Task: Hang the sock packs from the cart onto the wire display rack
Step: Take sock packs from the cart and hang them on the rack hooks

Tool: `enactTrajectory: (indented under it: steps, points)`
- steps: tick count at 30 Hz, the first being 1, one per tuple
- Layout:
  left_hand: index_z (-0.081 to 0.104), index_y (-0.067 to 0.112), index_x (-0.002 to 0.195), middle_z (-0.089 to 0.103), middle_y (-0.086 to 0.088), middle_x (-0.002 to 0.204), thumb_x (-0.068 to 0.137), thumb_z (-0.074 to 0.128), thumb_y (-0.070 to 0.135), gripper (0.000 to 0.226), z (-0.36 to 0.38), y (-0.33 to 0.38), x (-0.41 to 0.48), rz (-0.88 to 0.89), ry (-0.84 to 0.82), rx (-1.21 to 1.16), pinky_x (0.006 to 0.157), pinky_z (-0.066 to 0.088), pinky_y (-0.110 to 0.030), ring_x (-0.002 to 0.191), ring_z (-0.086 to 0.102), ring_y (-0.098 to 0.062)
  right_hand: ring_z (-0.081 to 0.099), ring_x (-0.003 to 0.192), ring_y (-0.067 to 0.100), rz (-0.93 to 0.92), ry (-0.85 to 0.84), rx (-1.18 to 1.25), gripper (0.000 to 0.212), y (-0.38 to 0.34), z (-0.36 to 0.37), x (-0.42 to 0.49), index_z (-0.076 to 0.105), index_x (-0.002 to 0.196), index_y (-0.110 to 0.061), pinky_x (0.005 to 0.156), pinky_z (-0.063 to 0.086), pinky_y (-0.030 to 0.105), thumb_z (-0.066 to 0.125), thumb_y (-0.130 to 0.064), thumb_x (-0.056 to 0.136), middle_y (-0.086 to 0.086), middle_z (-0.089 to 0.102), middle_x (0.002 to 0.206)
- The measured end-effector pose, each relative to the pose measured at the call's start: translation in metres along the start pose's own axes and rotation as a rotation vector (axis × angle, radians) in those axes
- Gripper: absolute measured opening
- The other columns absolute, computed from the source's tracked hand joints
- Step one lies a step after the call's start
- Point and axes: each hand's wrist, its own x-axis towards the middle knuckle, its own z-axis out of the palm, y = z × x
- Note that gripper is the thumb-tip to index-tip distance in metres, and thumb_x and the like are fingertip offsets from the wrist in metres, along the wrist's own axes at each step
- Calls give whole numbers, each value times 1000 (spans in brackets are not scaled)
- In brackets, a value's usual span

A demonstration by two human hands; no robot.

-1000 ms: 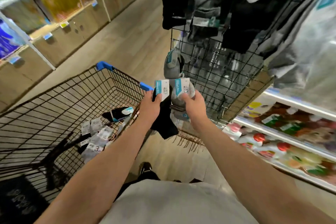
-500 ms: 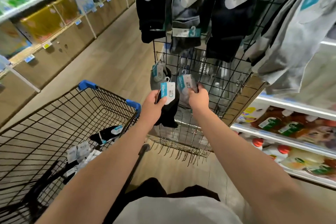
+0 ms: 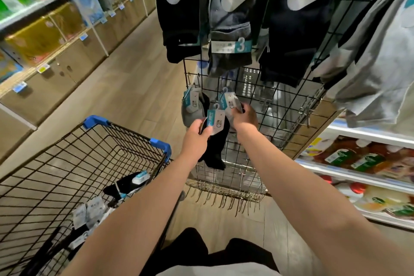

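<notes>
My left hand (image 3: pixel 196 134) grips a black sock pack (image 3: pixel 216 141) by its white and teal card, held in front of the wire display rack (image 3: pixel 275 105). My right hand (image 3: pixel 245 116) holds a grey sock pack (image 3: pixel 230 103) up at a hook low on the rack. Another grey pack (image 3: pixel 190 105) hangs on the hook to its left. Larger black, grey and navy packs (image 3: pixel 230 29) hang along the rack's upper rows. The black wire cart (image 3: pixel 74 163) with blue corners stands at lower left, and several sock packs (image 3: pixel 125 184) lie in its bottom.
Shelves of boxed goods (image 3: pixel 33 36) line the aisle's left side over a wooden floor. A chiller shelf of bottled drinks (image 3: pixel 363 163) sits at right, behind the rack. Bare hooks (image 3: pixel 224 199) stick out along the rack's bottom edge. Grey garments (image 3: pixel 376 67) hang at upper right.
Both hands have risen from above the cart's edge toward the rack. The right hand has carried its grey pack up to a low hook; the left still holds the black pack.
</notes>
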Motion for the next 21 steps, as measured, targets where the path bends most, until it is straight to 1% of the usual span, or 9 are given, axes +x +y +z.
enactTrajectory:
  steps: [3,7,9,11,13,15,16,19,21]
  points:
    - [59,20,119,68,1,113,105,53,25,16,1,5,5,-8,11,-33,72,45,-23,106,64,-18,63,115,26,6,1,44,38,5,6,8,57,139,-22,96,54,41,57,-31,101,4,64,133]
    - [57,18,135,63,6,116,105,53,22,30,3,9,7,-27,14,-55,85,43,-26,108,58,-12,62,119,28,-1,-6,-12,42,12,10,8,53,142,-24,97,53,39,55,-33,101,5,62,136]
    - [58,19,133,64,5,117,105,54,23,29,3,9,7,-24,15,-53,85,44,-27,110,59,-14,60,120,26,-62,28,4,40,13,10,-1,52,142,-25,97,54,41,53,-33,102,4,58,138]
    - [59,20,130,65,5,116,104,55,23,26,3,8,4,-20,5,-63,85,44,-27,109,60,-15,58,120,23,-113,50,94,34,18,7,-15,55,136,-29,98,54,42,54,-33,102,3,54,137]
    - [60,20,125,66,5,113,104,55,22,21,4,6,2,2,-13,-55,84,44,-26,107,62,-15,60,114,20,-134,20,188,26,27,3,-32,59,127,-34,91,57,41,55,-36,102,1,57,132]
    - [61,18,123,69,3,114,104,55,24,21,4,4,-1,31,-33,-17,81,44,-26,106,63,-17,64,103,18,-93,-70,225,28,34,-3,-49,59,129,-34,76,57,33,54,-34,102,-1,64,126]
    - [62,18,124,70,2,114,104,55,25,22,5,3,-1,40,-42,-10,81,45,-27,106,64,-18,65,104,19,-86,-114,225,32,37,-6,-54,59,133,-30,76,56,31,55,-28,102,-2,67,124]
    - [62,19,128,70,2,118,103,56,28,27,7,4,-3,34,-54,-11,87,48,-30,110,64,-18,65,110,16,-158,-150,166,37,41,-12,-62,62,135,-22,92,53,33,58,-19,98,-3,71,119]
    - [62,21,131,69,2,122,102,58,31,31,9,8,-2,35,-37,-27,92,51,-32,112,63,-17,66,105,13,-175,-109,175,35,38,-15,-62,63,133,-21,88,54,30,59,-19,98,-3,72,114]
